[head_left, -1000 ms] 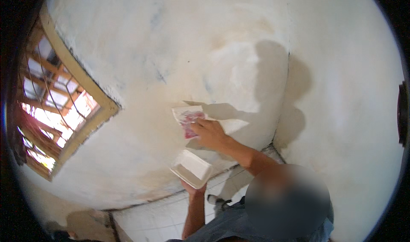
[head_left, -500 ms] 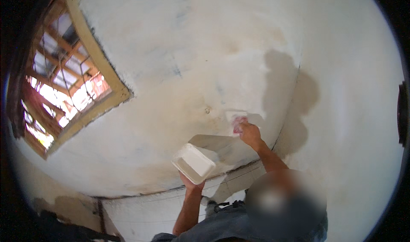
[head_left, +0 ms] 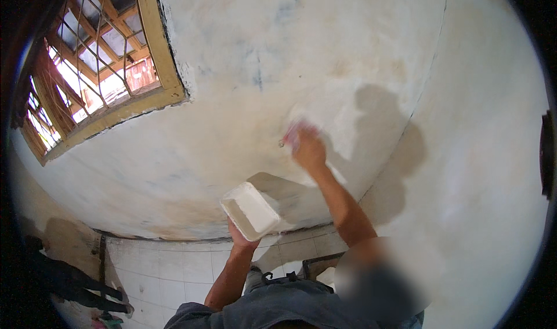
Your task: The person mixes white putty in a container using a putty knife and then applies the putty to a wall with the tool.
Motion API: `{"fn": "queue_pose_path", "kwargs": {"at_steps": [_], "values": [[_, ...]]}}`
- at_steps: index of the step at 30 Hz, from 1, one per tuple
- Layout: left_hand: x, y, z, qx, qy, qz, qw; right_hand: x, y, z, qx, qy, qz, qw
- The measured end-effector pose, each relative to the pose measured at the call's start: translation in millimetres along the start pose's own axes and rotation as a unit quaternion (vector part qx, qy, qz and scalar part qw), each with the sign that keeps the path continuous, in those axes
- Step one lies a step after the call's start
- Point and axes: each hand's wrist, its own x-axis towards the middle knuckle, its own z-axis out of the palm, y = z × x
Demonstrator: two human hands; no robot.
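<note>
My left hand (head_left: 241,236) supports a white rectangular plastic tub (head_left: 255,210) from beneath, its open side tilted up. A pale coating clings to the tub's inside, and how much it holds I cannot tell. My right hand (head_left: 311,153), higher and farther right, is closed on a pink-and-white wad (head_left: 299,130), blurred by motion, against the wall (head_left: 232,137). Whether it is cloth or plastic does not show. Pale smears surround the hand on the patchy, stained surface. A small hole or fixing (head_left: 282,144) sits just left of the wad.
At upper left is a barred window with a yellow-brown frame (head_left: 155,96). The wall meets another at a corner (head_left: 412,114) on the right. White tiles (head_left: 180,265) cover the floor. A person in dark clothing (head_left: 75,279) stands at far left.
My right hand has swept the wad up and to the left along the wall. The tub in my left hand sits slightly farther left and higher in view. The whole view has shifted.
</note>
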Motion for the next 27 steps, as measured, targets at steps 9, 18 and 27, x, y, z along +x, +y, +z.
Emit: {"fn": "queue_pose_path", "kwargs": {"at_steps": [9,18,27], "values": [[-0.8,3.4,7.5,0.035,0.041,0.022,0.998,19.1,36.7,-62.2,0.060,0.127,0.033,0.990],[-3.0,-9.1,-0.4,0.044,-0.027,0.020,0.998,-70.4,81.1,-46.3,0.088,0.018,0.061,0.994],[2.0,-16.9,-1.8,0.041,-0.013,0.014,0.999,117.9,76.7,-105.9,0.012,0.224,0.006,0.974]]}}
